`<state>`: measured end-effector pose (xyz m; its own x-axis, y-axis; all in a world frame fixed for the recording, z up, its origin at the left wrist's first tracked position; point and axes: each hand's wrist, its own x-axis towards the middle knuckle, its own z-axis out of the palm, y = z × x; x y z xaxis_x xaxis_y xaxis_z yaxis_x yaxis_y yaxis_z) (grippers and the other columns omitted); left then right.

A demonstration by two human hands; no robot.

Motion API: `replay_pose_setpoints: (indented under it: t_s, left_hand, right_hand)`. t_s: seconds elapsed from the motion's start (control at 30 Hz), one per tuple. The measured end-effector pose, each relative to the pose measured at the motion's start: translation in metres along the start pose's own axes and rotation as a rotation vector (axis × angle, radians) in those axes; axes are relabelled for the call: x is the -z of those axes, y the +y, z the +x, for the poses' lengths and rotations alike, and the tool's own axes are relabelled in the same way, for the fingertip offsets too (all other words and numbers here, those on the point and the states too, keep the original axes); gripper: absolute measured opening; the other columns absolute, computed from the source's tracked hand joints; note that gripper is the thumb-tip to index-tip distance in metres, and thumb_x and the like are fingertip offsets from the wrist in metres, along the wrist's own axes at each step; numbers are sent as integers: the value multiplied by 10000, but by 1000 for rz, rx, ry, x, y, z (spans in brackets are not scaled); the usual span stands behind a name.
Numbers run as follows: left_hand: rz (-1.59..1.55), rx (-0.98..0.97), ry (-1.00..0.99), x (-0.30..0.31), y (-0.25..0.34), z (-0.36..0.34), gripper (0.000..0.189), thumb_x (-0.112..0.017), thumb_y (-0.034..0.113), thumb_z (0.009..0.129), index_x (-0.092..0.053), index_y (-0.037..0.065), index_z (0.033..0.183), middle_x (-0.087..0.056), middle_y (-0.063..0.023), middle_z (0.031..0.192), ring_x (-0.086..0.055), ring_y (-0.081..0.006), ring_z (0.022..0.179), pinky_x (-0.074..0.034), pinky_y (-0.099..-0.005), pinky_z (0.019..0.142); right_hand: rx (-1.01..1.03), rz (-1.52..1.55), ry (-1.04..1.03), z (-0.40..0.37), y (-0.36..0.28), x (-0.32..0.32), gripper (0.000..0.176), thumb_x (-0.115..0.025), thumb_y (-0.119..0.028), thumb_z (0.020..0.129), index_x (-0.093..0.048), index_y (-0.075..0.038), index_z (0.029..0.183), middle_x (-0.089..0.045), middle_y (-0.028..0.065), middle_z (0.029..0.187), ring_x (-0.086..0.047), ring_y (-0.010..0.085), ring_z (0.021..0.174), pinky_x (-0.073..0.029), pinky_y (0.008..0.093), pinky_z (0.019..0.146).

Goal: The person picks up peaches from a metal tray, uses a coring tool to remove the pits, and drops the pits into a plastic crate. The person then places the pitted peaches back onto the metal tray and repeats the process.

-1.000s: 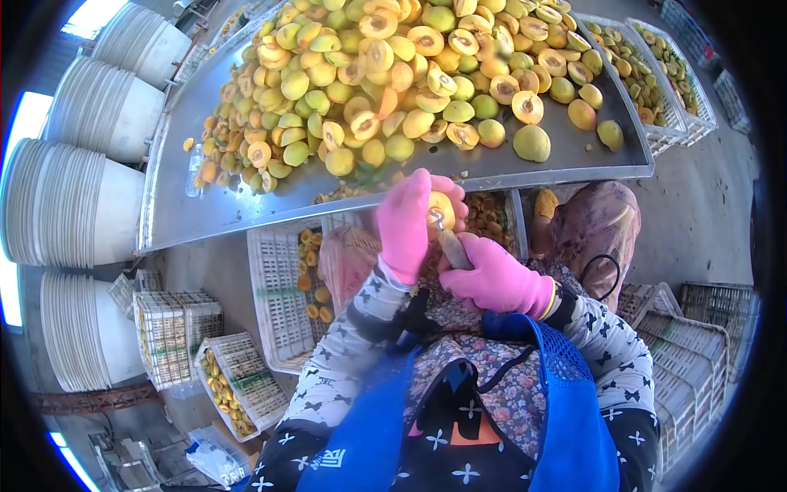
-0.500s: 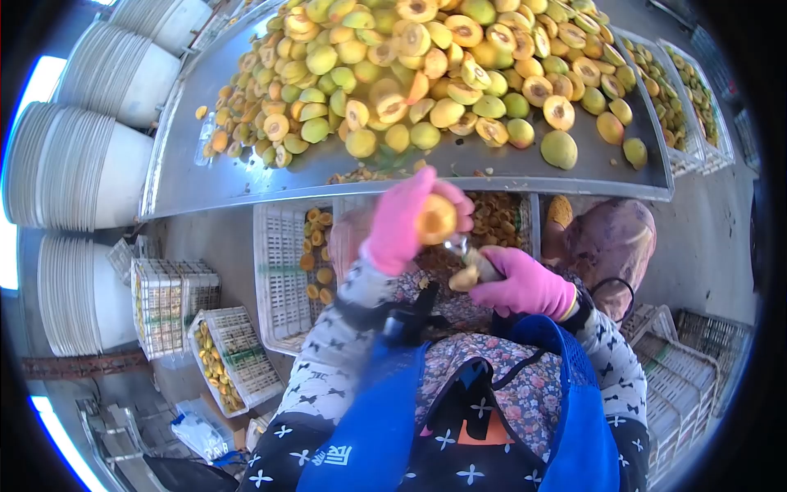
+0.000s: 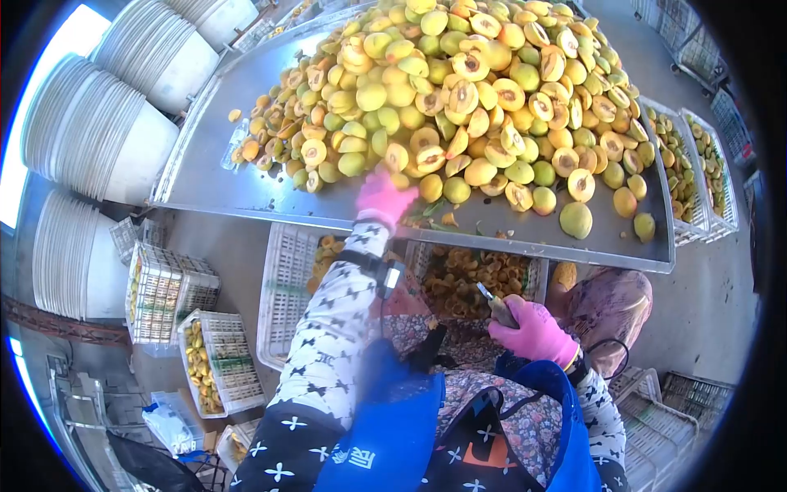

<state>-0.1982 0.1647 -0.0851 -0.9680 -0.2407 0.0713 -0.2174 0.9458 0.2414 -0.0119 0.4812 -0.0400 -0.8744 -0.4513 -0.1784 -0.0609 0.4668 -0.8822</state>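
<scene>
My left hand (image 3: 382,199), in a pink glove, reaches over the near edge of the metal table and touches or nearly touches the front of a heap of halved yellow peaches (image 3: 464,97). Motion blur smears its fingers, so their grip does not show. In front of my lap my right hand (image 3: 535,330), also pink-gloved, is closed around the handle of a small pitting tool (image 3: 495,304). The tool's narrow metal tip points up and left. Below the table edge, a crate holds brownish scraps (image 3: 471,277), probably pits and trimmings.
The metal table (image 3: 270,201) has a raised rim. A white crate (image 3: 283,287) with peach halves stands left of my lap. Stacked white tubs (image 3: 90,131) line the left side. Filled crates (image 3: 215,361) stand lower left; others (image 3: 689,164) are at the right.
My left hand has moved up and left from my lap to the heap. The cut peach half it held is no longer in it. My right hand has lowered slightly, keeping the tool.
</scene>
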Motion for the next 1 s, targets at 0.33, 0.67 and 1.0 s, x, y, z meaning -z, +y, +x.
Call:
replay_pose_setpoints:
  t_s: [0.33,0.67,1.0]
  left_hand:
    - [-2150,42,-580,76,23,-99,501,-630,262,910,-511,30,1338,-554,-191,1302,-574,-365,1148,-493,-490,987]
    - [-1650,-291,-480,64,91,-168,562,-494,93,861,-429,-7,1411,-494,-147,1394,-500,-296,1267,-395,-408,1087]
    - [-2075,136,-376,54,80,-163,607,-483,259,837,-481,20,1395,-573,-206,1299,-572,-329,1166,-468,-445,1025]
  right_hand:
    - [199,35,227,21,-24,-8,354,-715,-205,834,-585,-38,1117,-647,203,846,-640,399,797,-513,444,676]
    - [-29,824,334,15,-54,-12,353,-725,-180,869,-573,-5,1135,-630,0,873,-606,105,763,-515,267,686]
    - [234,-334,330,-4,-28,11,323,-713,-232,840,-579,-71,1086,-641,164,862,-647,379,759,-513,461,629]
